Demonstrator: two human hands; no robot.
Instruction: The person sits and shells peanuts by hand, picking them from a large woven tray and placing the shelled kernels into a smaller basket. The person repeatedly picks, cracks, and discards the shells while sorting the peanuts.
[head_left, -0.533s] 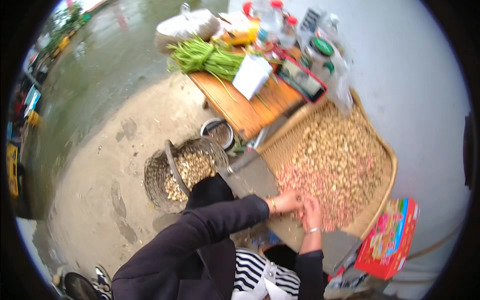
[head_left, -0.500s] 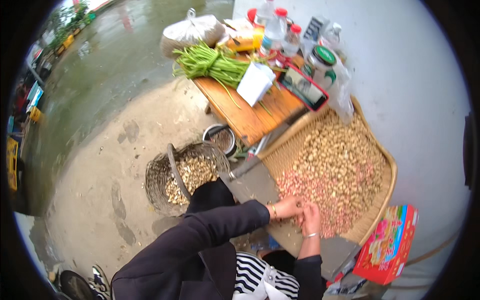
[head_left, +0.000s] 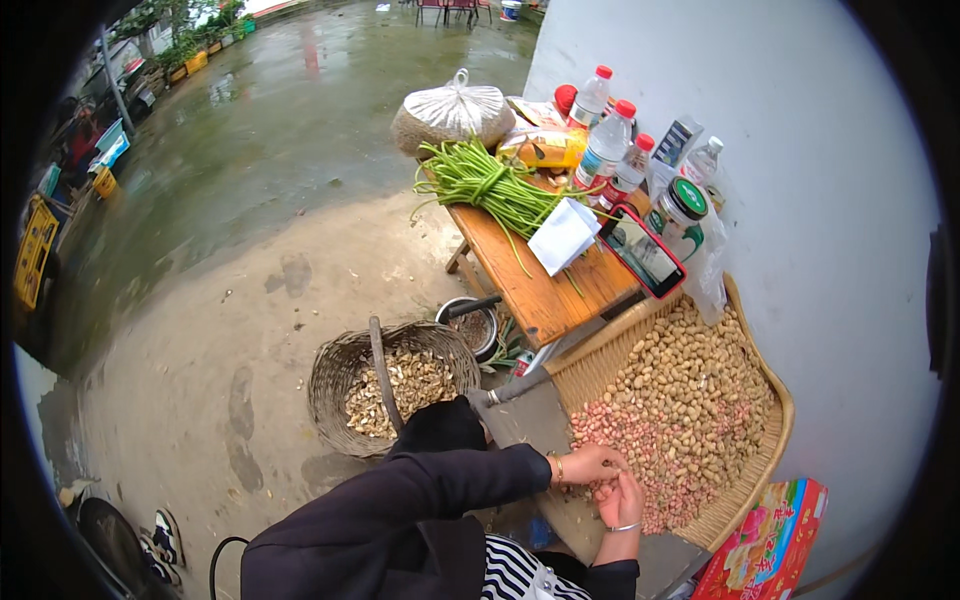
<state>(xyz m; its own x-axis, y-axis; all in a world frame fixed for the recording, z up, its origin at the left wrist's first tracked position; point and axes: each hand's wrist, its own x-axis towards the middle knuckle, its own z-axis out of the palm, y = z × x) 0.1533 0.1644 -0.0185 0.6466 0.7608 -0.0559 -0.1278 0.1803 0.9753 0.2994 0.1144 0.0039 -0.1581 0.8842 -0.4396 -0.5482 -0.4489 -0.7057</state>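
Observation:
Over the near end of a wide woven tray (head_left: pixel 770 440), my left hand (head_left: pixel 598 463) meets my right hand (head_left: pixel 622 502) at the fingertips. Both have fingers curled and pinched round something small that I cannot make out. Unshelled peanuts (head_left: pixel 690 370) fill the back of the tray, with pink shelled kernels (head_left: pixel 595 425) around my hands. The tray's near part has a grey board (head_left: pixel 530 410). To the left, a wicker basket (head_left: pixel 335 390) with a wooden handle holds broken shells (head_left: pixel 415 385).
A wooden table (head_left: pixel 540 310) bears green stalks (head_left: pixel 480 190), bottles, bags, folded paper and a red-cased phone (head_left: pixel 640 255). A bowl (head_left: pixel 480 330) sits below it. A red box (head_left: pixel 760 545) stands right, beside a pale wall (head_left: pixel 820 250). Shoes (head_left: pixel 165 540) rest lower left.
The view has shifted, so the table, tray and hands appear lower and more of the wet yard shows. My hands are still together over the tray, fingers pinched.

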